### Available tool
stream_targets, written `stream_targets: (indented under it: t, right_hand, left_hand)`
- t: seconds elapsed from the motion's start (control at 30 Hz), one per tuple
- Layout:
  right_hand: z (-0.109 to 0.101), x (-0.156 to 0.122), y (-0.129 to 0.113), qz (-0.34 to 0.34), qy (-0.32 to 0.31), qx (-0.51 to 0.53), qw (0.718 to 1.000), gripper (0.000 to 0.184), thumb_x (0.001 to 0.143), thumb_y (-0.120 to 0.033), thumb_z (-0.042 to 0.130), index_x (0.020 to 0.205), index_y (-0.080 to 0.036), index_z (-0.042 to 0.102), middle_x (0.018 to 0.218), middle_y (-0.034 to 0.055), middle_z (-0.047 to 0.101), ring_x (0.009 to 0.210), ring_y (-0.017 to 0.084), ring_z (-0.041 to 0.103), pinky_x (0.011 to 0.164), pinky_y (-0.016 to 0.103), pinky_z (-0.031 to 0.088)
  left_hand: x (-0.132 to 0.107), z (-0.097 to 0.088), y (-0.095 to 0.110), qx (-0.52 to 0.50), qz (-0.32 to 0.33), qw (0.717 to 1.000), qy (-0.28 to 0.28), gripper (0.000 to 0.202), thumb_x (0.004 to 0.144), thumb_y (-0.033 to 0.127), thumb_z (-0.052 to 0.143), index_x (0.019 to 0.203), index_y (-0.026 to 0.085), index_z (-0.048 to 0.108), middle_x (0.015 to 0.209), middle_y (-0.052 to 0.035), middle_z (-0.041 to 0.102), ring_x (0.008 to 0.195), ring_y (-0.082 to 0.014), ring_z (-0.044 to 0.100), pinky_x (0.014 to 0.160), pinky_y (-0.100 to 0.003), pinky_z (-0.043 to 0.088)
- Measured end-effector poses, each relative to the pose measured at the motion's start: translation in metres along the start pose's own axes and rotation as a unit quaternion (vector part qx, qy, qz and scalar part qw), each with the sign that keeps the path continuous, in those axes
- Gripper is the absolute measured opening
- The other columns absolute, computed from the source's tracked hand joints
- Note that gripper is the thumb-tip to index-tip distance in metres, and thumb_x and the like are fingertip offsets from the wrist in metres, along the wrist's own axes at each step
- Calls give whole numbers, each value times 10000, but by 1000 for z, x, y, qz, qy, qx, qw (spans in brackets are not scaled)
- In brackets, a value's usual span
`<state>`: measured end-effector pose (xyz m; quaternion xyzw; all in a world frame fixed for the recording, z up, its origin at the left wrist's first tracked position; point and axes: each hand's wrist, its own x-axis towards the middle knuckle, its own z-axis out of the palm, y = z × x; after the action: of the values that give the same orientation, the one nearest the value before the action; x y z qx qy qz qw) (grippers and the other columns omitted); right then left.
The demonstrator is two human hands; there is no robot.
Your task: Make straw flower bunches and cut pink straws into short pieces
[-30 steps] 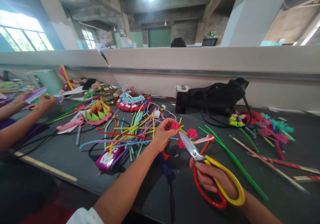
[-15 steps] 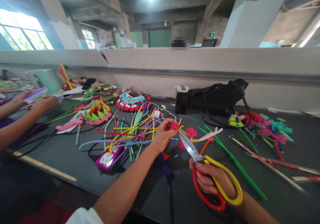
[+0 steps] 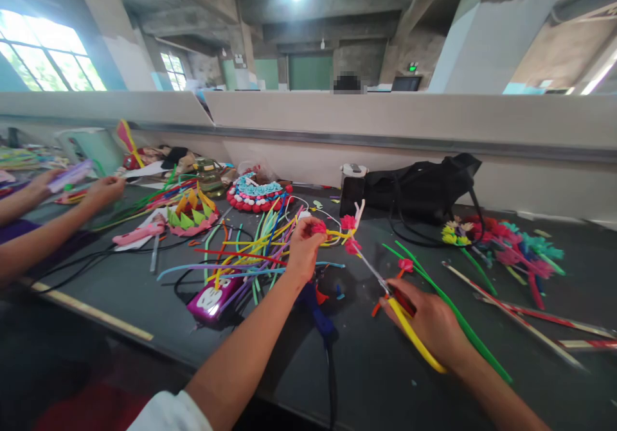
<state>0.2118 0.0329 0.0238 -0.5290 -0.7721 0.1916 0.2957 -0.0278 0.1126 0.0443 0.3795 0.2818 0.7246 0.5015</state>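
Between the fingertips of my left hand (image 3: 303,248) is a pink flower (image 3: 319,227) that looks made of pipe cleaner. A yellow stem (image 3: 333,232) runs from it to the right, towards more pink flowers (image 3: 353,246) and a pale pink strip. My right hand (image 3: 429,318) grips scissors (image 3: 415,342) with a yellow handle; the red handle is mostly hidden. Their blades appear nearly closed and edge-on, tips by the lower pink flower; whether they touch it I cannot tell. Another pink flower (image 3: 405,264) with an orange stem lies on the table near the scissors.
Loose coloured pipe cleaners (image 3: 260,245) and a purple box (image 3: 214,299) lie left of my hands. Behind are a phone (image 3: 351,194) and a black bag (image 3: 414,187). Green stems (image 3: 448,302) and finished flowers (image 3: 520,245) lie right. A co-worker's hand (image 3: 103,193) is far left.
My left hand has moved left with the pink flower, and the joined flowers have shifted up and left. The scissors have turned edge-on. The co-worker's nearer hand has moved right, away from the purple piece.
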Motion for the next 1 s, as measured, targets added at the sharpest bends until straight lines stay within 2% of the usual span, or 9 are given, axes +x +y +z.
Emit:
stream_targets:
  t: [0.1, 0.23, 0.33, 0.4, 0.57, 0.63, 0.7, 0.8, 1.0]
  right_hand:
    - [-4, 7, 18, -23, -2, -166, 986, 341, 799, -409, 636, 1116, -285, 648, 916, 31, 748, 773, 261, 707, 617, 310, 497]
    - [-5, 11, 33, -69, -70, -205, 974, 383, 835, -356, 589, 1206, -266, 618, 1071, 35, 728, 898, 236, 701, 704, 305, 527]
    - [-7, 11, 32, -115, -61, -220, 967, 372, 852, -363, 569, 1201, -249, 629, 1028, 44, 726, 887, 224, 685, 739, 318, 524]
    - [-10, 10, 26, -155, -5, -230, 961, 342, 836, -366, 595, 1142, -230, 663, 991, 61, 716, 887, 239, 664, 766, 344, 514]
    - [-14, 6, 4, -243, 250, -167, 922, 302, 827, -218, 627, 1128, -197, 640, 937, 88, 689, 849, 235, 628, 823, 375, 485]
    - [-12, 6, -3, -244, 294, -154, 911, 339, 835, -210, 621, 1174, -197, 607, 964, 101, 673, 871, 246, 621, 836, 397, 477]
    - [-8, 7, -6, -225, 280, -149, 921, 380, 850, -277, 617, 1216, -183, 578, 1010, 122, 660, 928, 274, 612, 857, 432, 468]
    - [1, 10, -5, -204, 204, -136, 948, 413, 874, -377, 593, 1226, -163, 564, 1032, 127, 670, 954, 286, 618, 871, 449, 466]
    - [13, 7, -3, -136, 130, -70, 980, 329, 890, -386, 570, 1137, -173, 614, 1040, 101, 706, 939, 255, 662, 848, 377, 494]
  left_hand:
    - [3, -2, 5, -21, 25, 999, 18, 298, 566, 60, 652, 824, 185, 570, 734, 50, 532, 633, -71, 503, 683, -257, 485]
    - [2, 0, 11, -49, 27, 998, 12, 320, 569, 64, 661, 845, 195, 567, 758, 52, 537, 617, -67, 504, 692, -272, 492]
    - [-2, 4, 10, -41, 11, 999, -11, 344, 566, 78, 681, 869, 196, 567, 782, 45, 546, 639, -70, 509, 705, -274, 494]
    - [-5, 6, 7, -26, 1, 999, -26, 352, 560, 88, 690, 869, 196, 558, 777, 44, 544, 660, -76, 509, 712, -272, 494]
    - [-13, 10, -5, 50, -6, 996, -67, 350, 569, 91, 701, 872, 185, 553, 801, 31, 550, 708, -84, 504, 696, -232, 456]
    - [-19, 13, -6, 87, -9, 990, -107, 340, 593, 95, 694, 891, 181, 558, 810, 23, 556, 712, -84, 501, 685, -219, 432]
    - [-26, 17, -7, 115, -16, 980, -159, 326, 612, 99, 682, 903, 179, 559, 810, 17, 558, 702, -85, 497, 669, -214, 411]
    - [-38, 24, -6, 134, -26, 965, -225, 311, 632, 105, 669, 914, 176, 559, 821, 5, 564, 711, -94, 506, 667, -216, 397]
    - [-50, 30, -12, 143, -42, 948, -280, 328, 659, 93, 656, 962, 178, 564, 865, -10, 570, 768, -112, 537, 721, -233, 418]
